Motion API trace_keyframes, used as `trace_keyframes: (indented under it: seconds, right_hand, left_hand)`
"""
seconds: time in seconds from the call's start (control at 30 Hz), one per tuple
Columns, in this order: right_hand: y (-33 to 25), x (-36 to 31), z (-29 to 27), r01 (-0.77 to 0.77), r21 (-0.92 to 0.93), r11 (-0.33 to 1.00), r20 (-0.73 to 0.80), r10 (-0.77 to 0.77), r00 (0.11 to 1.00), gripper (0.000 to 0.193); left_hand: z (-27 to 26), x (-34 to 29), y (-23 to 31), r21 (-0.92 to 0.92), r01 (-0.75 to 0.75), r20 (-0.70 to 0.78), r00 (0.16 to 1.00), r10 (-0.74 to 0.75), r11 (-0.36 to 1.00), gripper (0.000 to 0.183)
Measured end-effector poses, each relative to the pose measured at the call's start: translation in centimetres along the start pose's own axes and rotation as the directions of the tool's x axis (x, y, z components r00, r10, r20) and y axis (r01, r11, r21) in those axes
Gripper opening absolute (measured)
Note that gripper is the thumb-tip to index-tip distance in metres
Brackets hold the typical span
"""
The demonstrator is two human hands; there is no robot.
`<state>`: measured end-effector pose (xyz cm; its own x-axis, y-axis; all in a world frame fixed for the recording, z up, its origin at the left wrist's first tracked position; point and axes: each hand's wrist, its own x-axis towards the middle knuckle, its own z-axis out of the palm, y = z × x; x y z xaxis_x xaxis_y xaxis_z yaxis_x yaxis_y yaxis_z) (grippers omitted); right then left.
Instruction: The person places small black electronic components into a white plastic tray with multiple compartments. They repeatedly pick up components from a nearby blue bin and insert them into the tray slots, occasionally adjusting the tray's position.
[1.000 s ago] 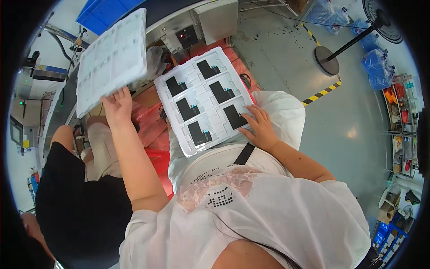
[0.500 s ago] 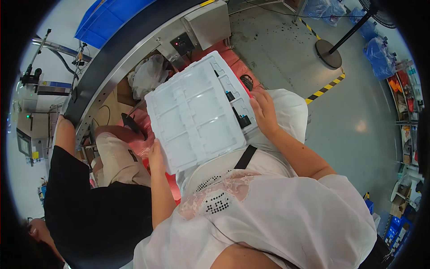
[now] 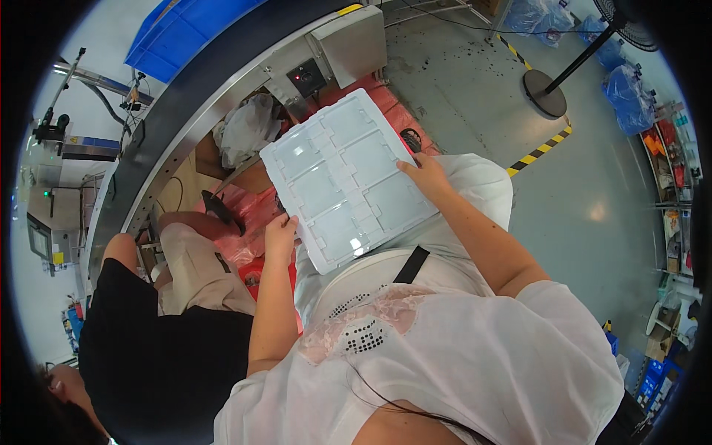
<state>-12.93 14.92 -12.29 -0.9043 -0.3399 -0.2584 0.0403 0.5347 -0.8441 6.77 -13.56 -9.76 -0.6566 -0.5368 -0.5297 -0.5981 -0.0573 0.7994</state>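
Shift since half a second ago: the white tray (image 3: pixel 348 182) has moved rightward, and the black pieces seen beside it then are now covered.
Left hand (image 3: pixel 281 233): grasping the tray's left edge near its lower corner.
Right hand (image 3: pixel 428 178): grasping the opposite edge, thumb laid over the rim.
Tray's place: between the two hands, above the person's lap, its moulded panels facing up.
Beyond the grip: a clear plastic bag (image 3: pixel 248 130) and, farther right, a metal box (image 3: pixel 348 46) beside a small red light (image 3: pixel 300 77).
Left of the left hand: a co-worker in a black top (image 3: pixel 163 363).
Right of the right hand: striped floor tape (image 3: pixel 541 152), with a standing fan's round base (image 3: pixel 545 95) farther off.
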Motion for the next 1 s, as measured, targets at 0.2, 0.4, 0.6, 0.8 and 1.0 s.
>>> trace_keyframes:
  seconds: [0.2, 0.4, 0.6, 0.8, 1.0]
  right_hand:
    - [-1.8, -1.6, 0.2, 0.039, -0.128, 0.991, -0.052, -0.046, 0.998, 0.056]
    - [-1.9, -2.4, 0.8, 0.293, -0.399, 0.869, -0.238, -0.407, 0.882, 0.049]
    - [-4.5, -4.6, 2.1, 0.577, -0.486, 0.656, -0.124, -0.705, 0.698, 0.05]
    - [-19.8, -0.3, 6.9, 0.908, -0.138, 0.396, -0.072, -0.918, 0.39, 0.046]
    - [-36.5, 14.5, 12.5, 0.905, -0.076, 0.419, -0.383, -0.85, 0.361, 0.037]
  left_hand:
    - [2.9, -0.2, -5.0, 0.373, -0.369, -0.325, 0.807, 0.492, 0.852, 0.037]
    - [4.9, -2.6, -0.7, 0.717, -0.412, -0.253, 0.597, 0.761, 0.562, 0.056]
    - [7.7, -5.2, 1.1, 0.689, -0.667, 0.383, 0.669, 0.637, 0.285, 0.07]
    - [6.0, -4.4, 3.3, 0.572, -0.668, 0.448, 0.74, 0.501, 0.475, 0.058]
    - [-0.6, -2.2, 14.1, 0.442, -0.799, -0.137, 0.389, 0.911, 0.407, 0.039]
